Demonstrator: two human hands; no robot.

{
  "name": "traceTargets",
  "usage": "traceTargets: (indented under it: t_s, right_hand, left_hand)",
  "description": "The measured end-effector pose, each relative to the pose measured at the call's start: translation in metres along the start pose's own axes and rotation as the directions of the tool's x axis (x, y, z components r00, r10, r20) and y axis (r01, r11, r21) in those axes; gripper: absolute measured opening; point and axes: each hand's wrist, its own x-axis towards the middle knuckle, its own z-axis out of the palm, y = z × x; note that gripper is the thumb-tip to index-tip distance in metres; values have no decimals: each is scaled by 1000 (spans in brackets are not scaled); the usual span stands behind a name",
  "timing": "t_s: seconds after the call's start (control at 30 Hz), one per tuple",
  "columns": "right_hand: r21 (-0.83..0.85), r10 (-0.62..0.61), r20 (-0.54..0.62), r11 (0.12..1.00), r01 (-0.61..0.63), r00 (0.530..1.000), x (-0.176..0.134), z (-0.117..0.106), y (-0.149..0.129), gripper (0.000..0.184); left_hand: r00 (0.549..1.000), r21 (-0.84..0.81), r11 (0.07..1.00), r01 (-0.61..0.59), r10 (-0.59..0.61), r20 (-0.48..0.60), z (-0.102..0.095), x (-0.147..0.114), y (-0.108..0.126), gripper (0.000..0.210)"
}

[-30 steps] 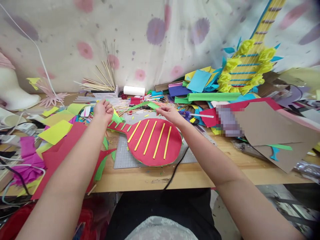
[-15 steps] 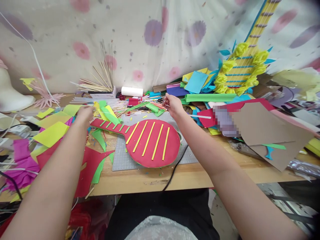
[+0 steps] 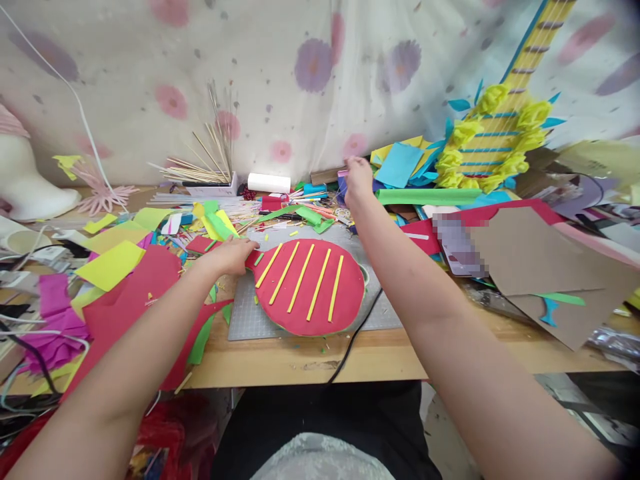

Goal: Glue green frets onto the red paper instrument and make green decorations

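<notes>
A red craft guitar [image 3: 310, 287] of foam or paper sheet lies flat on a grey cutting mat [image 3: 245, 323], its round body crossed by several slanted yellow strips. My left hand [image 3: 239, 257] is closed over its neck, where the neck meets the body; green strips on the neck are partly covered. Farther back, my right hand [image 3: 359, 181] is reached out beside purple sheets [image 3: 342, 187], fingers curled together. Whatever is in those fingers, if anything, is hidden. Thin sticks and scraps lie just left of it.
A yellow craft guitar [image 3: 490, 143] with paper flowers leans at the back right. Brown cardboard [image 3: 545, 260] covers the right side. Red sheets [image 3: 130, 293] and yellow sheets [image 3: 113, 263] crowd the left. A box of sticks [image 3: 213, 190] stands behind. A black cable [image 3: 350, 347] crosses the front edge.
My left hand has moved right, from the far end of the neck to near the body. My right hand has gone farther back and slightly right. The red guitar has hardly moved.
</notes>
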Motion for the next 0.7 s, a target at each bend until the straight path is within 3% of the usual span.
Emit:
traceTargets:
  t_s: [0.07,0.13,0.23,0.3,0.4,0.5,0.57,0.6,0.7]
  right_hand:
    - [-289,106,175,956,-52,979,-11,1,-4,18]
    - [-451,174,269,892,-35,947,-29,0,-12,17]
    - [-743,179,390,641,194,903,-54,-8,-26,39]
    - [-709,159,514,632,313,843,-67,-14,-32,50]
    - [-518,159,695,787,335,702,-87,-20,-31,60]
    - [-336,198,819,926,171,539,-107,-21,-19,56]
    - [-252,220,872,968,16,437,-118,-17,-9,49]
    - [-222,222,881,974,-51,417,-123,-14,-4,45]
    - [-125,232,862,959,-254,451,-129,-4,9,33]
  left_hand:
    - [999,-15,999,-41,41,-8,0,0,0,51]
    - [998,-22,998,-59,58,-37,-6,0,-3,43]
    - [995,-11,999,-46,45,-85,-20,-2,-15,43]
    - [997,-3,1000,-18,17,-75,-30,-2,-27,48]
    - [998,-11,1000,7,-8,-61,-43,-3,-47,56]
    - [998,-1,999,36,-36,-56,-54,-2,-63,57]
    - [998,12,999,47,-46,-54,-61,-1,-70,57]
    - [997,25,998,52,-51,-57,-64,0,-73,57]
    - [993,95,993,72,-62,-101,-75,4,-80,57]
